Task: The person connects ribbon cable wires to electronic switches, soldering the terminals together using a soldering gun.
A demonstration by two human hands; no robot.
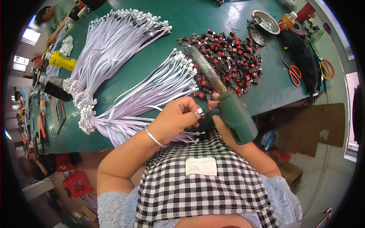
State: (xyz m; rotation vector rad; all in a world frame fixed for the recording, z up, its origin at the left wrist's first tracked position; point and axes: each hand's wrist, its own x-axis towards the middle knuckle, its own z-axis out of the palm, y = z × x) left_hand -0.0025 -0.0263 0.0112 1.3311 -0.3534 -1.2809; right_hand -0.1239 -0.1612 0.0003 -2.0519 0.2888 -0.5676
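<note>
My left hand (176, 116) pinches the white connector end (199, 111) of a flat lilac ribbon cable close to my chest. My right hand (219, 121) is mostly hidden behind a green-handled tool (234, 114); it grips the tool's handle, and the long metal tip (201, 62) points away over the table. A bundle of lilac ribbon cables with white connectors (152, 95) fans out on the green table (213, 15) just left of my hands. A heap of small black and red parts (228, 57) lies beyond the tool.
A second, larger cable bundle (110, 41) lies at the back left beside a yellow bottle (61, 60). Orange scissors (294, 74), metal dishes (266, 22) and tape sit at the right. Another person (53, 17) works at the far left. Red stools (78, 182) stand on the floor.
</note>
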